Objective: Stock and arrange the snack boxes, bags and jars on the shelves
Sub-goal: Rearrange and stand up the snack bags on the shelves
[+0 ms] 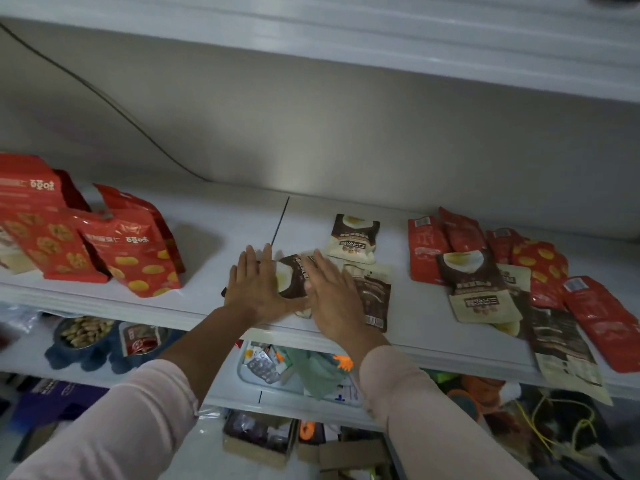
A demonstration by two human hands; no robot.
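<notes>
The left hand (pixel 254 289) and right hand (pixel 334 303) are lying flat, fingers straight and gripping nothing, on either end of a brown snack bag (pixel 294 277) on the shelf (pixel 214 271), likely squaring it into line. More brown bags (pixel 372 296) are lying just right of the right hand; red bags (pixel 135 251) are standing well left.

I have a single view, the wide-angle head camera. It looks forward and down from close to the front edge of the white shelf (pixel 214 244) — back wall (pixel 311 133) above, lower shelf (pixel 221 389) beneath.
</notes>
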